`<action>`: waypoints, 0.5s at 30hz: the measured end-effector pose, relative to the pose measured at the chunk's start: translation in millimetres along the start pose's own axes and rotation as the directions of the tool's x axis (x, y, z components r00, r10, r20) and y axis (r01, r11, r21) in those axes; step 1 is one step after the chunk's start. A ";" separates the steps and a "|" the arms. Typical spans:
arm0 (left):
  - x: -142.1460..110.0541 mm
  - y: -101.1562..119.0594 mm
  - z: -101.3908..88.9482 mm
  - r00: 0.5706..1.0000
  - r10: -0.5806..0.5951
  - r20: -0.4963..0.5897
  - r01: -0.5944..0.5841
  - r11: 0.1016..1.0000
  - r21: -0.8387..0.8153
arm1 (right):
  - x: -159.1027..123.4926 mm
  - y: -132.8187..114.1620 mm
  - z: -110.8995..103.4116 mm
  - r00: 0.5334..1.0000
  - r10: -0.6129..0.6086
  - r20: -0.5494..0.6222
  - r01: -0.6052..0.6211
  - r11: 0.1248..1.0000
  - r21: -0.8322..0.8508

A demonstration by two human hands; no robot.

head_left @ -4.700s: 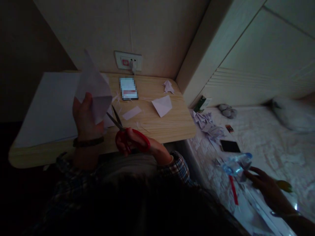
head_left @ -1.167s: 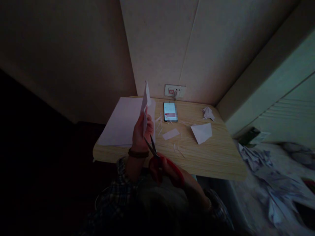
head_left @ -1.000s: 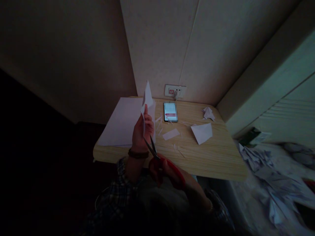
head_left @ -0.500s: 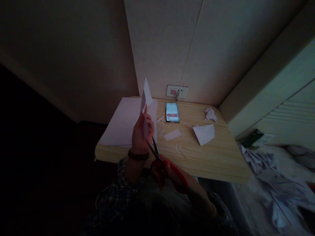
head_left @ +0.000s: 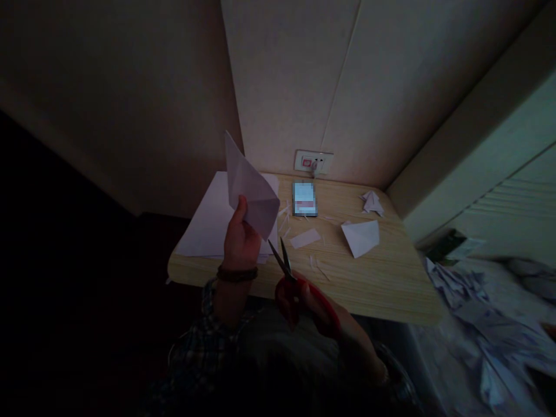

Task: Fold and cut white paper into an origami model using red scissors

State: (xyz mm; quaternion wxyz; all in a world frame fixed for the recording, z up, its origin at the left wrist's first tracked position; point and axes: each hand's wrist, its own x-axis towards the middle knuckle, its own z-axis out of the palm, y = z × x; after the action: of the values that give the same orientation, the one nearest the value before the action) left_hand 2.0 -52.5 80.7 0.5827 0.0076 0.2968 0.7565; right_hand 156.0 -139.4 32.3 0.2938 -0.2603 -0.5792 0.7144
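The left hand [head_left: 240, 240] grips a folded sheet [head_left: 253, 194] by its near left edge, thumb on the face, upper tip raised. The right hand [head_left: 313, 301] is closed on the red handles of the scissors [head_left: 289, 273]; the blades are parted, their tips near the folded sheet's lower corner. The paper stack [head_left: 206, 223] lies at the table's left, partly covered by the left hand and folded sheet. To the right on the table [head_left: 382, 286] are a lit phone [head_left: 304, 198], paper scraps [head_left: 305, 238], a loose folded piece [head_left: 361, 238] and, at the far right, a small paper figure [head_left: 372, 203].
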 end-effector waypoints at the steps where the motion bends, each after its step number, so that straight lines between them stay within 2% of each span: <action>1: 0.2 0.3 -0.3 1.000 -0.010 -0.003 0.010 1.000 -0.003 | 0.4 2.7 -0.8 1.000 0.001 0.002 -0.001 1.000 -0.008; 7: -1.5 4.0 0.4 0.998 -0.054 -0.024 0.054 0.998 -0.016 | 4.9 15.2 -2.7 0.999 -0.013 0.033 0.012 1.000 0.021; 15: -1.1 5.3 0.4 0.997 -0.077 -0.031 0.077 0.997 -0.024 | 4.3 15.8 -2.7 1.000 -0.017 0.006 0.017 1.000 -0.024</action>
State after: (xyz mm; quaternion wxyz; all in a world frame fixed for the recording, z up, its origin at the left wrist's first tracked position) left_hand -2.2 -54.1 83.8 0.6066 -0.0226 0.2975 0.7369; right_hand 153.1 -136.9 16.1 0.2950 -0.2570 -0.5908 0.7057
